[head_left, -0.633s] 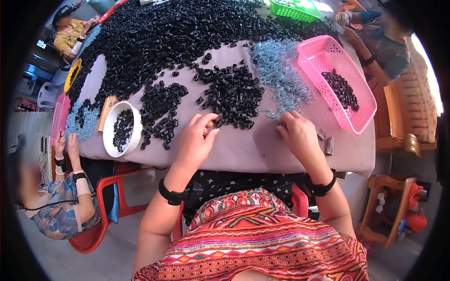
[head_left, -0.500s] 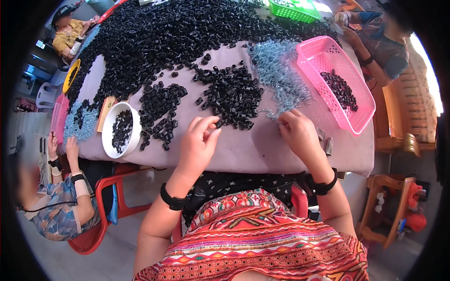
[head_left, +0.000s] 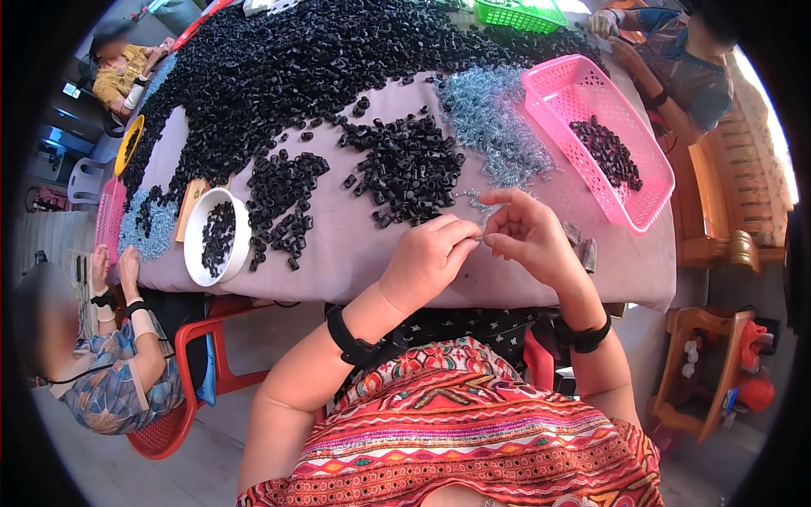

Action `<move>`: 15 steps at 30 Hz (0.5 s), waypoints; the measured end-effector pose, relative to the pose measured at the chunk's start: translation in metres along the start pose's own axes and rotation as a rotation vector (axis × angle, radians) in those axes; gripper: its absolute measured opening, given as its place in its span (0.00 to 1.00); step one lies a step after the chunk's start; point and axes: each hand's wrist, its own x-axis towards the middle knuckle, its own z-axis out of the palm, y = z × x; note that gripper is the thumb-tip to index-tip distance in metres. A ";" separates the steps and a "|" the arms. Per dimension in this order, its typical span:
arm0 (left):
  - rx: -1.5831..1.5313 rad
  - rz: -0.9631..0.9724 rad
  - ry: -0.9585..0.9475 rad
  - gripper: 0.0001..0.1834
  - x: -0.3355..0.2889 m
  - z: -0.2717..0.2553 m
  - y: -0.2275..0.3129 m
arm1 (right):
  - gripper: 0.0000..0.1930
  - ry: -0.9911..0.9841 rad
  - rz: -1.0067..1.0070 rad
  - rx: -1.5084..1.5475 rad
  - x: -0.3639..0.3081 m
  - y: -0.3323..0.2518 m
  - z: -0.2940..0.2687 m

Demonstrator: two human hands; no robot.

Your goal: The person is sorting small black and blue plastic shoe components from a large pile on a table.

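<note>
Just in front of me my left hand (head_left: 431,258) and my right hand (head_left: 534,238) meet fingertip to fingertip over the cloth. The left is pinched on a small black plastic piece, mostly hidden by the fingers. The right thumb and forefinger are closed at the same spot; what they hold is too small to make out. Beyond the left hand lies a loose heap of short black tubular plastic pieces (head_left: 410,169). Small clear bluish pieces (head_left: 498,127) are spread past the right hand, a few of them close to its fingers.
A pink basket (head_left: 655,215) with black pieces stands at right, a white bowl (head_left: 241,245) of them at left. A huge black pile (head_left: 287,68) covers the far table near a green basket (head_left: 519,17). Crumpled grey scraps (head_left: 583,249) lie by my right wrist. Co-workers sit around.
My left hand has moved right, away from the black heap, to meet my right hand. The right hand has shifted slightly left, away from the clear pieces.
</note>
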 end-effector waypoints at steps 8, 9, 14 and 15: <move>0.049 -0.048 0.001 0.07 -0.001 0.004 0.000 | 0.18 0.080 -0.160 -0.126 0.000 0.021 0.004; 0.055 -0.067 -0.002 0.07 -0.001 0.005 0.000 | 0.17 0.090 -0.177 -0.146 0.000 0.022 0.004; -0.028 -0.150 0.026 0.06 0.001 0.010 -0.004 | 0.18 0.148 -0.201 -0.221 -0.002 0.024 0.000; -0.088 -0.224 0.048 0.06 0.002 0.011 -0.004 | 0.18 0.167 -0.210 -0.268 -0.002 0.024 -0.002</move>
